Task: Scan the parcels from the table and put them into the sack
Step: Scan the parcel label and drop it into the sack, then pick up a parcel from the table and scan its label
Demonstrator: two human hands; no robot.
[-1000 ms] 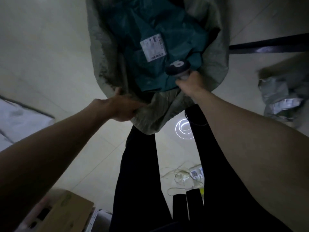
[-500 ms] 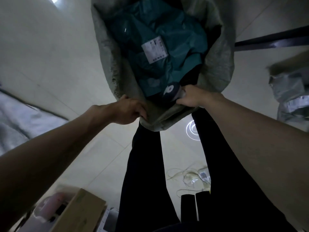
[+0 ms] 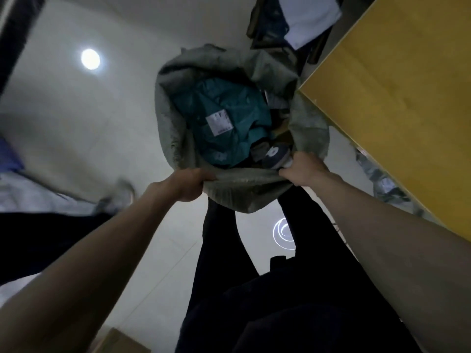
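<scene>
Pale tiled floor (image 3: 76, 118) throughout, with a round lamp reflection (image 3: 90, 59) at upper left. Yellow wooden surface (image 3: 397, 103) at right. Cardboard box corner (image 3: 119, 342) at bottom edge.

**Coarse sack, slick parcel, polished floor**

The sack (image 3: 178, 138) is grey woven cloth, rough and matt, with a frayed rim. Inside it, the teal parcel (image 3: 229, 115) is thin plastic film, crinkled with a soft sheen, and carries a white paper label (image 3: 219, 121). The desk (image 3: 397, 103) has a smooth, matt yellow top that looks like laminated wood. The pale floor (image 3: 76, 118) is glossy and mirrors a lamp.
</scene>
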